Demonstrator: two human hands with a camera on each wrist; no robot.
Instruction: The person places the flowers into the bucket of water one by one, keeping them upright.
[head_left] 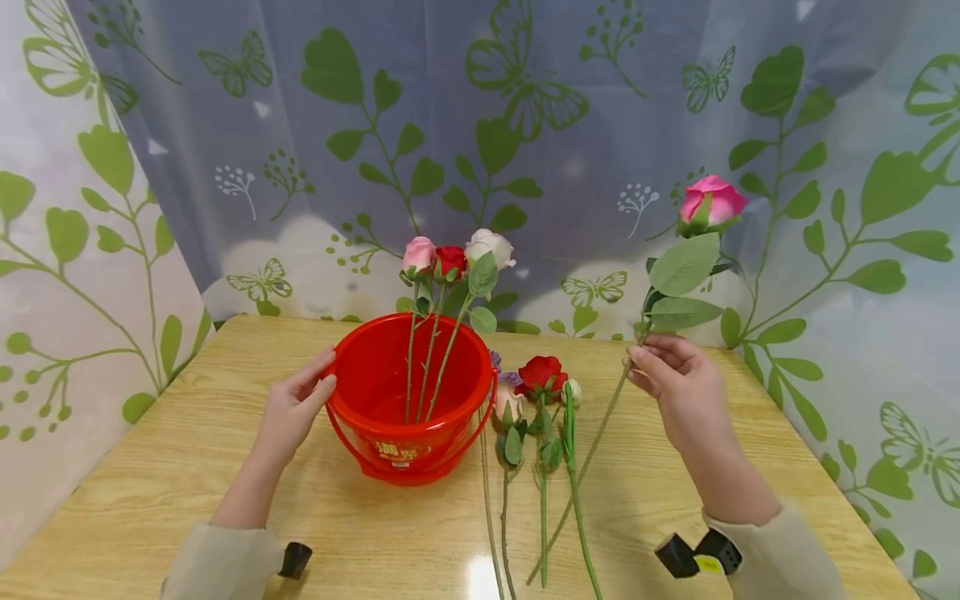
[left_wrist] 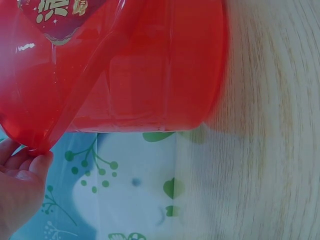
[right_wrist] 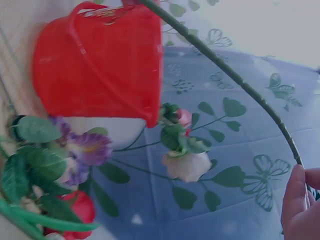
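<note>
My left hand point(head_left: 288, 410) grips the rim of a red plastic bucket point(head_left: 356, 429) at its left side, by the handle joint. Inside the bucket stand a light pink rose point(head_left: 418, 255), a red rose point(head_left: 450, 262) and a white rose point(head_left: 487, 248), their heads above the far rim. On the right, my right hand point(head_left: 686, 396) pinches the stem of a deep pink rose point(head_left: 712, 202) just under its leaves, bloom up. That stem slants down to the left over the table; in the right wrist view the stem point(right_wrist: 225, 67) crosses in front of the bucket.
Right of the bucket, several flowers lie on the wooden table point(head_left: 262, 525): a red rose point(head_left: 542, 377), a pale pink rose point(head_left: 507, 405), a small white bud point(head_left: 572, 391) and a purple flower point(right_wrist: 92, 147). A patterned curtain point(head_left: 420, 108) hangs behind the table.
</note>
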